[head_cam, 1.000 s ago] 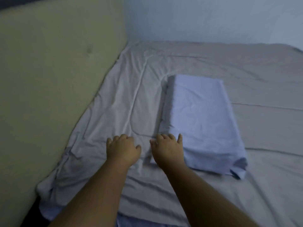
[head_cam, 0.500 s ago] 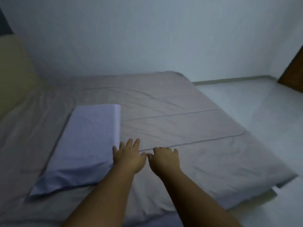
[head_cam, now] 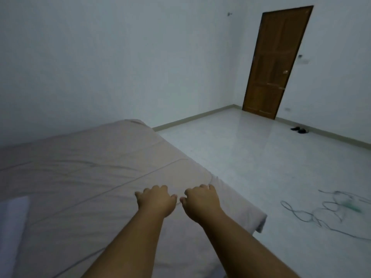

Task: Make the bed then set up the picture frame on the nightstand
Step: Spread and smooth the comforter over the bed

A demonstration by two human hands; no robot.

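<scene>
The bed (head_cam: 80,169), covered by a pale pinkish-grey sheet with a few creases, fills the lower left. A strip of the light blue pillow (head_cam: 14,221) shows at the left edge. My left hand (head_cam: 155,199) and my right hand (head_cam: 201,201) lie side by side, palms down, on the sheet near the bed's foot corner. Their fingers are curled and nothing is held in them. No picture frame or nightstand is in sight.
White tiled floor (head_cam: 251,161) stretches to the right of the bed. A tangle of thin cable (head_cam: 325,209) lies on it at the right. A brown wooden door (head_cam: 275,63) stands shut in the far corner, with dark footwear (head_cam: 299,129) beside it.
My view has swung right from the headboard and pillow towards the foot of the bed. Both hands have slid along the sheet to the foot corner.
</scene>
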